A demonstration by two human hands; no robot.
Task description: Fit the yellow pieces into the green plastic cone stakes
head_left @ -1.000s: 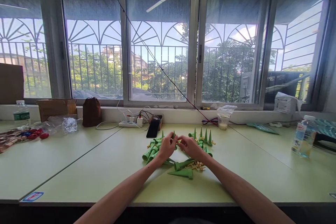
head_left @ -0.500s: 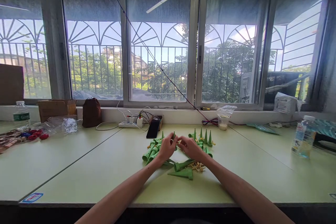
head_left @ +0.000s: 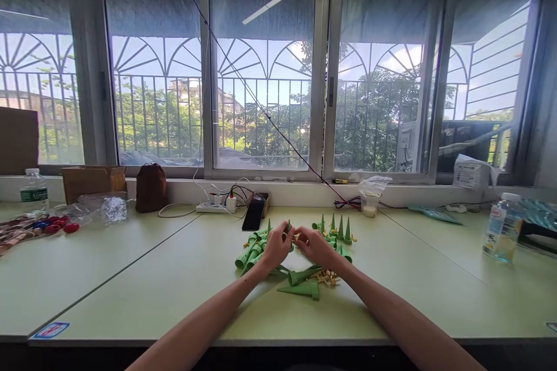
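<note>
Both hands meet near the centre of the frame, just below the windowsill, with the forearms rising from the lower edge. The left hand [head_left: 277,245] pinches a green cone [head_left: 289,224] between thumb and fingers; its tip points up above the fingertips, while much of its body is hidden. The right hand [head_left: 314,244] comes in from the other side with its fingers bent and its fingertips close to that cone; whether they grip anything cannot be told.

Around the hands, at the middle of the frame, more green pieces lie on the pale worktop [head_left: 152,287]. A heap of hollow green cones [head_left: 247,255] lies on its side, left of and partly behind the left hand. Beyond the right hand, a group of upright cones [head_left: 341,228] stands tip up, with small yellow bits showing at some bases. Nearer the lower edge, one single cone [head_left: 301,290] lies flat, its tip toward the left, and small yellow pieces [head_left: 329,278] are scattered just above its wide end, by the right wrist.

Farther back, above the heap, a dark phone [head_left: 253,214] is propped next to a white power strip [head_left: 213,208]. A brown pouch [head_left: 151,188] and a cardboard box [head_left: 93,184] stand at the left, with red balls [head_left: 70,228] at the far left. A clear bottle [head_left: 501,229] stands toward the right edge.
</note>
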